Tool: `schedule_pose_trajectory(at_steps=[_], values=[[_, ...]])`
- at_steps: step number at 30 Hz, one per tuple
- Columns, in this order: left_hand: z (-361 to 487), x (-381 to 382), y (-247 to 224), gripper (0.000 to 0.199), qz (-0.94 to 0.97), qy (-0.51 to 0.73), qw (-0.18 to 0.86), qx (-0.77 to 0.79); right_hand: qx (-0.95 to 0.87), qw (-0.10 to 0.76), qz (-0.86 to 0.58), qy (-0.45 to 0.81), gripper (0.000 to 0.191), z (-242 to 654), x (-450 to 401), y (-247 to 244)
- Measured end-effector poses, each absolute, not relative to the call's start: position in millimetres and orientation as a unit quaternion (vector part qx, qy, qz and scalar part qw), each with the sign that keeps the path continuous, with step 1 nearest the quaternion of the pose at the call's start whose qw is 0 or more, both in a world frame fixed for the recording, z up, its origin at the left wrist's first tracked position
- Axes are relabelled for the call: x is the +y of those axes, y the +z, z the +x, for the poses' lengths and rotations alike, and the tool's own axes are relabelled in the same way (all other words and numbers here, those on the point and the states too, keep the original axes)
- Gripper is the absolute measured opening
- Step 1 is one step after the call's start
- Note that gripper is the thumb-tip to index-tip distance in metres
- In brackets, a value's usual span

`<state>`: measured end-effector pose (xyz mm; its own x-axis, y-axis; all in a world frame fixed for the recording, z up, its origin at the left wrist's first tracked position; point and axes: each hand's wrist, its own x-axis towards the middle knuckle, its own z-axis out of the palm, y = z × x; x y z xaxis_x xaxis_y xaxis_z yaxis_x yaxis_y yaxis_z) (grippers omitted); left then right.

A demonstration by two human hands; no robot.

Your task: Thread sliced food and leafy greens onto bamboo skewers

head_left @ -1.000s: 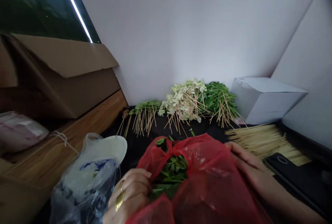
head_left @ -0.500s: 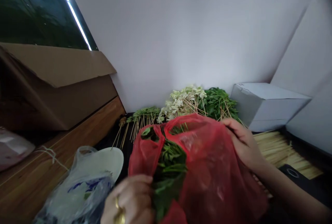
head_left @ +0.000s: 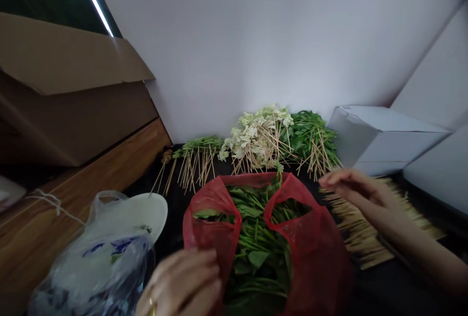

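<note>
A red plastic bag [head_left: 318,252] stands in front of me with its mouth open, full of leafy green stems [head_left: 256,238]. My left hand [head_left: 183,282], a gold ring on one finger, is at the bag's near left side. Its fingers are bent and smeared by motion, so whether they grip the plastic is unclear. Off the bag's right side, my right hand [head_left: 361,194] hangs in the air above a spread of bare wooden skewers [head_left: 361,238]. Its fingers are extended with nothing in them.
Along the wall lie skewered green stems [head_left: 201,148], pale cabbage-like leaves [head_left: 256,133] and dark leafy greens [head_left: 310,133]. A white box [head_left: 387,135] stands right. Leftward are a white plate [head_left: 157,213], a clear plastic bag [head_left: 98,262] and a cardboard box [head_left: 73,121].
My right hand has let go of the red bag and moved off to its right. The bag has sunk and its mouth spread, showing more greens. The view has shifted slightly.
</note>
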<state>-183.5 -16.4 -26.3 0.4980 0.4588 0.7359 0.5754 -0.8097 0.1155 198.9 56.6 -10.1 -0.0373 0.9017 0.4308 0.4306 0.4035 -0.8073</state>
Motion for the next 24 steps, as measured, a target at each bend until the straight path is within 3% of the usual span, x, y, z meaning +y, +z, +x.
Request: schedule_pose_trajectory(at_steps=[3, 6, 9, 12, 18, 24], values=[[-165, 4, -2, 0.049, -0.858, -0.346, 0.110, -0.363, -0.811, 0.406, -0.382, 0.178, 0.015, 148, 54, 25], [-147, 20, -8, 0.075, -0.896, -0.212, 0.136, -0.366, -0.934, 0.175, -0.275, 0.145, 0.028, 121, 47, 30], [-158, 22, -36, 0.072, -0.902, -0.120, 0.123, -0.397, -0.933, 0.057, -0.334, 0.123, 0.066, 140, 36, 12], [-183, 14, -62, 0.066, -0.903, -0.086, 0.115, -0.405, -0.879, -0.033, -0.451, 0.148, 0.070, 176, 22, -8], [-196, 3, -72, 0.078, -0.909, -0.094, 0.141, -0.382, -0.855, -0.024, -0.481, 0.193, 0.061, 194, 2, -16], [-194, 5, -27, 0.063, -0.910, -0.151, 0.111, -0.370, -0.877, 0.032, -0.430, 0.212, 0.054, 192, -12, -8]])
